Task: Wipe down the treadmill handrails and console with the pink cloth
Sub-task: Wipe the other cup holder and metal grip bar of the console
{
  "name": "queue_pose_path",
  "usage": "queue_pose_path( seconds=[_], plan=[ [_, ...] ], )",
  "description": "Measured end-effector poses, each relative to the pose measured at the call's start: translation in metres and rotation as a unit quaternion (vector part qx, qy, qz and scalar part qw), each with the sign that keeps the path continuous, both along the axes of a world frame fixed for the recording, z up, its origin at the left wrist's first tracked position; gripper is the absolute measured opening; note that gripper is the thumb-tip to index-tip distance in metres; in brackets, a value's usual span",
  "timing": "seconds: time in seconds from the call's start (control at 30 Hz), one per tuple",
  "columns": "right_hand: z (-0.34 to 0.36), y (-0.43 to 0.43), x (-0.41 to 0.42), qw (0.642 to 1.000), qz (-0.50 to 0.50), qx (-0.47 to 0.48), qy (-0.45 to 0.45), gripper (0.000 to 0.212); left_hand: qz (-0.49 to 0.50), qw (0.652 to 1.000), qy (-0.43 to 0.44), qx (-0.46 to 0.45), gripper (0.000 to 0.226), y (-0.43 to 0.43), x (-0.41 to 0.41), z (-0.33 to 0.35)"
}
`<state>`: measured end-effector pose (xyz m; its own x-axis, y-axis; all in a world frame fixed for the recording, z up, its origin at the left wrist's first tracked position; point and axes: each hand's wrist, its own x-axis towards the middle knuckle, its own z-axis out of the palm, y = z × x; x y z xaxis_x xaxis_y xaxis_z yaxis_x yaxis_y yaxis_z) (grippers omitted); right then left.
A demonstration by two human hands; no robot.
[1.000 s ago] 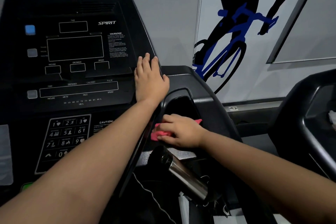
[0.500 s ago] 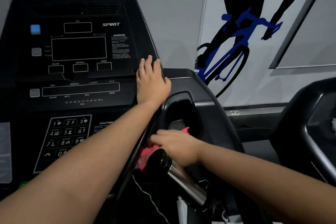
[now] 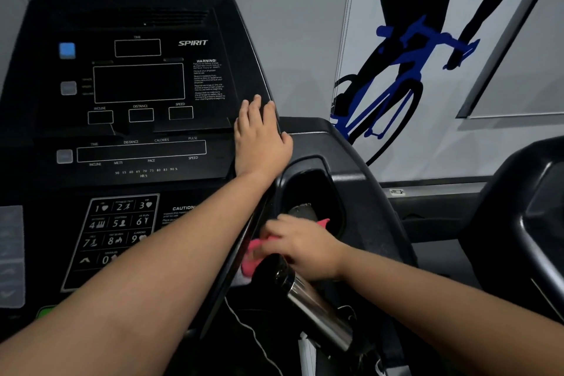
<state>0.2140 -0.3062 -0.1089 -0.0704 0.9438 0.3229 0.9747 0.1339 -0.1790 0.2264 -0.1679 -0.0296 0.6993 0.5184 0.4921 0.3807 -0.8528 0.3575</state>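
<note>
Right fingers (image 3: 274, 224): curled down over the bunched pink cloth (image 3: 254, 256), gripping it. They are motion-blurred, so exact finger placement is unreadable. Right hand (image 3: 302, 249) sits at the lower lip of the black moulded plastic cup-holder recess (image 3: 331, 192), right of the console. Cloth shows on both sides of the hand, with a larger wad at left and a small corner poking out at upper right. Wad is just beside the black end cap of the silver metal cylindrical handgrip (image 3: 317, 308), which angles down-right below the hand.

Left fingers (image 3: 254, 110): straight, together, holding nothing. Left hand (image 3: 262, 143) lies palm-down on the right edge of the black treadmill console (image 3: 137, 85), thumb hanging over the side.

Further out:
- white-outlined numbered keypad (image 3: 119, 229), lower console
- square blue button (image 3: 67, 50), upper left
- black-and-blue cyclist wall graphic (image 3: 396, 85), behind
- second dark machine (image 3: 534, 223), far right
</note>
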Motion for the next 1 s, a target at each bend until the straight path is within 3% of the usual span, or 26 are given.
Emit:
queue_pose_path(
  seconds=[0.13,0.23,0.33,0.47,0.67,0.77,0.83,0.93,1.0],
  plan=[
    [0.001,0.01,0.021,0.965,-0.178,-0.002,0.191,0.031,0.006,1.0,0.0,0.006,0.058,0.0,0.0,-0.001],
    [-0.001,0.011,0.005,0.961,-0.237,0.009,0.144,0.03,0.002,1.0,0.0,0.007,0.057,0.001,0.0,0.0],
    [0.0,-0.002,-0.012,0.982,-0.174,0.044,0.066,0.03,0.002,1.0,0.002,0.009,0.057,0.001,0.0,0.0],
    [-0.005,-0.008,-0.004,0.986,-0.128,0.032,0.099,0.025,-0.001,1.0,0.003,0.007,0.057,0.002,0.0,-0.002],
    [-0.007,0.031,0.013,0.91,-0.369,0.036,0.185,0.028,-0.001,1.0,-0.003,0.005,0.057,0.002,0.0,-0.001],
    [-0.004,0.034,0.009,0.888,-0.384,0.01,0.253,0.025,-0.003,1.0,-0.003,0.003,0.057,0.003,-0.001,-0.001],
    [0.004,0.024,0.003,0.894,-0.366,-0.019,0.258,0.026,-0.006,1.0,-0.002,0.001,0.057,0.002,-0.001,-0.001],
    [0.013,0.007,-0.008,0.938,-0.31,-0.043,0.149,0.03,-0.003,1.0,0.003,0.003,0.058,0.002,-0.001,-0.001],
    [0.012,0.006,-0.012,0.946,-0.299,-0.035,0.119,0.029,-0.002,1.0,0.005,0.008,0.057,0.003,0.0,-0.001]
  ],
)
